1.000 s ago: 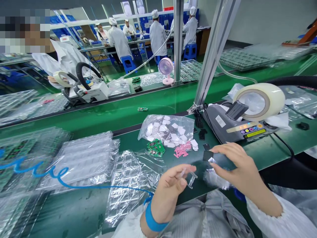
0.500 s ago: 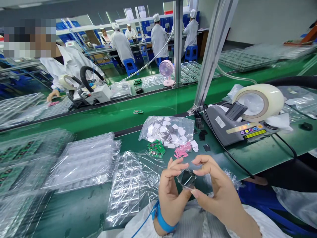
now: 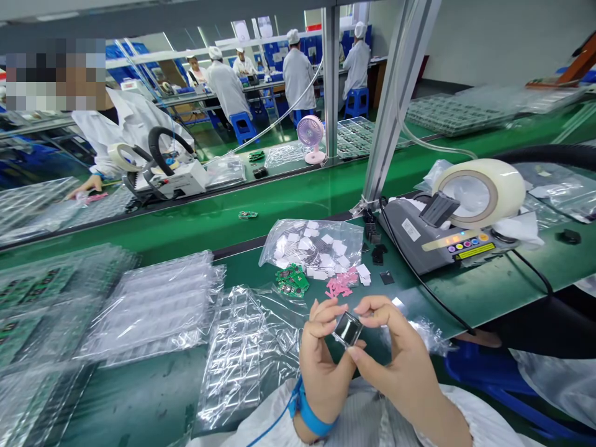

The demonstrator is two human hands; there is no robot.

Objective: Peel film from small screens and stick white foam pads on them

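Between my two hands is a small square display panel (image 3: 347, 329) with a dark, shiny face and a pale edge. My left hand (image 3: 323, 360) pinches its left and lower edges, a blue strap around the wrist. On the opposite side, my right hand (image 3: 400, 347) holds the panel with thumb and fingers. Just beyond my fingers lie pink pieces (image 3: 339, 286), a heap of green circuit boards (image 3: 292, 280) and a clear bag (image 3: 313, 239) of white-backed pieces. A clear compartment tray (image 3: 235, 354) rests left of my hands.
A grey tape dispenser (image 3: 419, 242) with a large tape roll stands at right, its black cable crossing the bench. Stacked clear trays (image 3: 153, 304) fill the left. One circuit board (image 3: 248, 215) lies on the green belt. A co-worker (image 3: 125, 124) sits across, near a pink fan (image 3: 311, 138).
The display panel has tilted so its dark face shows more fully, and both hands have shifted slightly with it. The board on the belt has moved left. The co-worker's hand has moved left.
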